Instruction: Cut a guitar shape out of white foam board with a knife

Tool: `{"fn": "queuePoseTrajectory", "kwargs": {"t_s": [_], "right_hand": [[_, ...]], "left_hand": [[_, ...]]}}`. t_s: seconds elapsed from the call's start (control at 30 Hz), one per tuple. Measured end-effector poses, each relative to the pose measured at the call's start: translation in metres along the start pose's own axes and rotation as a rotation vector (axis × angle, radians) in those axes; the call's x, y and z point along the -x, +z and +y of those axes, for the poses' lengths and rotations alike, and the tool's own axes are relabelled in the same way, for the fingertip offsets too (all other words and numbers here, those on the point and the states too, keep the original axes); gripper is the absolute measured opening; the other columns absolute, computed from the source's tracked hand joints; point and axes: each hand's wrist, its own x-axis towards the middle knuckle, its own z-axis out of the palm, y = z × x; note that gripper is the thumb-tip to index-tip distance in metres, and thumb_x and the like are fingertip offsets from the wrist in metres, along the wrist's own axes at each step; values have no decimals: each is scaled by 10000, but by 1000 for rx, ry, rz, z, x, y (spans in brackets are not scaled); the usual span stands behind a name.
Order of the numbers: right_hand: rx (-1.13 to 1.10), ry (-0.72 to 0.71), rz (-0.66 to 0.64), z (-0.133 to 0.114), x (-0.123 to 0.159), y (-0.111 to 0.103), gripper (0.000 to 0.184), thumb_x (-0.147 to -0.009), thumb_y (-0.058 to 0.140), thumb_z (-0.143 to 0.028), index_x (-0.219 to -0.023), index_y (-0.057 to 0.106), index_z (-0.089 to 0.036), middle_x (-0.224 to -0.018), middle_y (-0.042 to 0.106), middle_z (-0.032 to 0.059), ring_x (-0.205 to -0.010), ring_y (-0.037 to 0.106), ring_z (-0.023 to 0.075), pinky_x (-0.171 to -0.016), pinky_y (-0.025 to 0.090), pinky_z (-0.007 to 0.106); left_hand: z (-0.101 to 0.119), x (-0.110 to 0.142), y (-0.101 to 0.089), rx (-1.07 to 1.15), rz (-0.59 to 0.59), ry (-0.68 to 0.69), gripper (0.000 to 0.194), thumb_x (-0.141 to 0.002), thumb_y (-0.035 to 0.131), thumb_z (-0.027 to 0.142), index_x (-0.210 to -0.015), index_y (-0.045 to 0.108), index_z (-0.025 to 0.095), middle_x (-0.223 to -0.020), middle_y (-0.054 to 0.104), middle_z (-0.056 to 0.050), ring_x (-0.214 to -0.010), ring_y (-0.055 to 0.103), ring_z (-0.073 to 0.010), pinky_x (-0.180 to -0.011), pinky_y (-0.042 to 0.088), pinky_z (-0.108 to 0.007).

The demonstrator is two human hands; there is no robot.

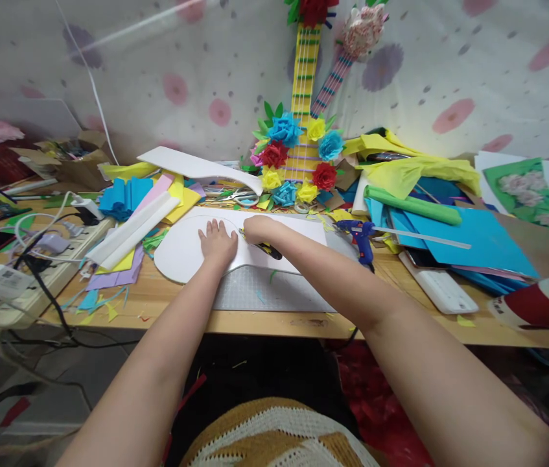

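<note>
Fingers spread, my left hand (218, 244) lies flat on a white board (177, 254) with a rounded left end and a curved pencil line. My right hand (258, 229) is closed around a black and yellow utility knife (271, 251), just right of my left hand. The knife's handle shows below my right wrist, while its tip meets the board close to the drawn curve. Under the board lies a grey gridded cutting mat (274, 295). Another white cut board piece (196, 165) rests behind, near a pair of scissors (241, 196).
A paper-flower guitar (303, 97) leans on the back wall. To the right are a blue glue gun (362, 239), blue sheets (478, 240), a white power bank (439, 285) and a paper cup (541, 301). A power strip (50, 266) with tangled cables stands at left.
</note>
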Motion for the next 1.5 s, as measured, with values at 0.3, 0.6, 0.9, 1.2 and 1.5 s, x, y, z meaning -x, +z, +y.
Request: {"fn": "queuePoseTrajectory", "kwargs": {"t_s": [0.3,0.6,0.9,1.2,1.5], "right_hand": [[34,-19,-33,-1,11,-1,416,-789,507,-169,-1170,595,-25,-1051,654,230,-962,635,278,-752,492,301],[62,-30,-70,1,26,-2,428,-778,505,-159,-1177,596,-34,-1063,652,223,-975,629,272,-733,489,301],[95,-55,-95,7,30,1,399,-756,522,-172,-1103,644,-17,-1012,665,233,-911,644,269,-703,474,297],[125,-84,-122,16,38,-2,400,-779,522,-223,-1125,637,-61,-1045,663,201,-927,630,249,-702,453,284],[177,-83,-136,24,49,-8,395,-792,526,-278,-1139,631,-122,-1073,659,159,-935,619,248,-700,437,295]], "left_hand": [[-1,-1,1,8,2,-3,635,-862,237,396,-1393,326,61,-1486,264,-137,-1382,201,-265,-1113,136,-501],[-1,-1,2,17,15,-2,633,-858,249,395,-1386,340,57,-1481,275,-139,-1379,210,-264,-1113,136,-503],[0,-1,0,14,15,-3,632,-858,244,396,-1385,342,60,-1481,276,-138,-1381,206,-262,-1115,135,-498],[0,0,0,10,22,3,631,-859,247,400,-1383,348,63,-1479,281,-138,-1377,215,-266,-1112,142,-499],[0,-1,-1,2,1,-9,628,-862,252,403,-1389,338,72,-1485,270,-132,-1383,200,-258,-1118,131,-488]]}}
